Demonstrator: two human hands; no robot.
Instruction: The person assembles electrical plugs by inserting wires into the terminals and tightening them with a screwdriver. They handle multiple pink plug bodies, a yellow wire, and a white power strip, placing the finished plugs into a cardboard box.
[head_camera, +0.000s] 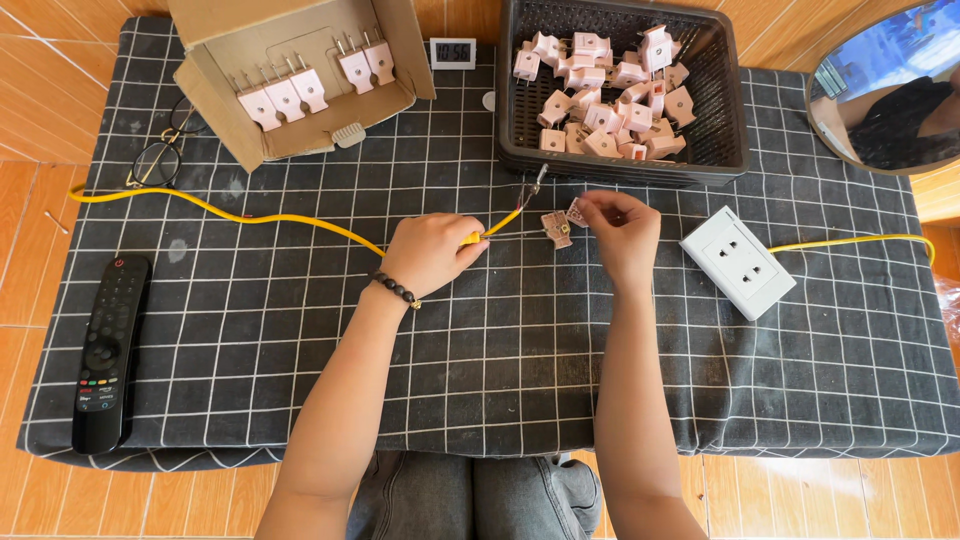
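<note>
Small pink plastic plug piece (556, 228) lies just in front of the dark plastic crate (720, 150), on the black grid-patterned cloth surface (500, 350). Right hand (622, 232) pinches a second small pink plug part (577, 211), fingers narrow. Left hand (430, 255) closed around the yellow cable (250, 217), bare wire ends toward the crate. White wall socket (738, 262) right of crate; open cardboard box (300, 70) left.

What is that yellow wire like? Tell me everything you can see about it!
The yellow wire is thin and plastic-coated. It snakes across the checked cloth from the left edge, past the glasses, to the middle. The left hand pinches it near its end, where bare strands stick out toward the black basket. The right hand holds a small plug part beside it.
</note>
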